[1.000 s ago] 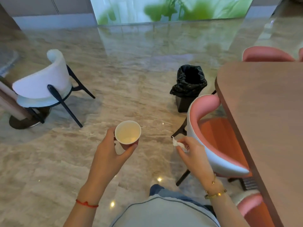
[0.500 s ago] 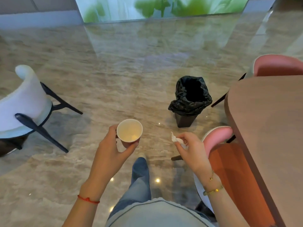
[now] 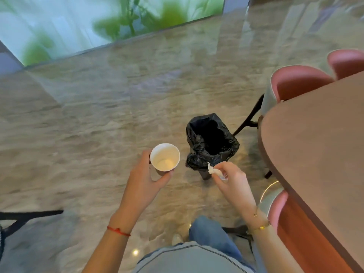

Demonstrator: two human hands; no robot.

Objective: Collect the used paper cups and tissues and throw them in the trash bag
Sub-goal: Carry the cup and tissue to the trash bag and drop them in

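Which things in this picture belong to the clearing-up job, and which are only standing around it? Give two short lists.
Part of the job:
paper cup, held in the left hand
tissue, pinched by the right hand
trash bag, open on the floor

Just standing around:
table
pink chairs

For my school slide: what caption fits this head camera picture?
Left hand holds paper cup, right hand pinches tissue near trash bag.

trash bag [image 3: 211,141] left of table [image 3: 319,146] (cup [image 3: 165,157] nearer)
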